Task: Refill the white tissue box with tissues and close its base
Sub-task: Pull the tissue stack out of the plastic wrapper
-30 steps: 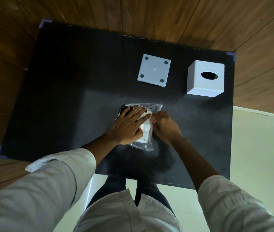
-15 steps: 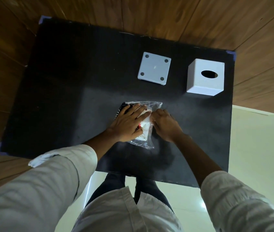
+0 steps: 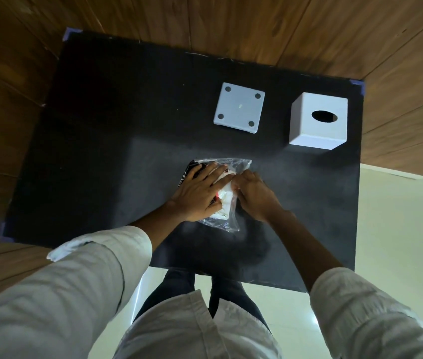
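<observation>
Head view, left hand [image 3: 197, 197] fingers spread flat on tissue pack [image 3: 227, 203], right hand [image 3: 255, 196] fingers pinching its wrapper, base [image 3: 239, 107] and tissue box [image 3: 319, 124] beyond

A matt black mat [image 3: 101, 151] with a faintly grainy, cloth-like face covers a brown table of smooth, grained wood planks [image 3: 257, 24]. The square white tissue box [image 3: 318, 124] and the flat square white base [image 3: 239, 107] both look like smooth hard plastic with a dull sheen, while the clear crinkled plastic tissue packet [image 3: 231, 221] is thin and glossy. The person's pale sleeves [image 3: 88, 275] are soft woven cloth.
</observation>
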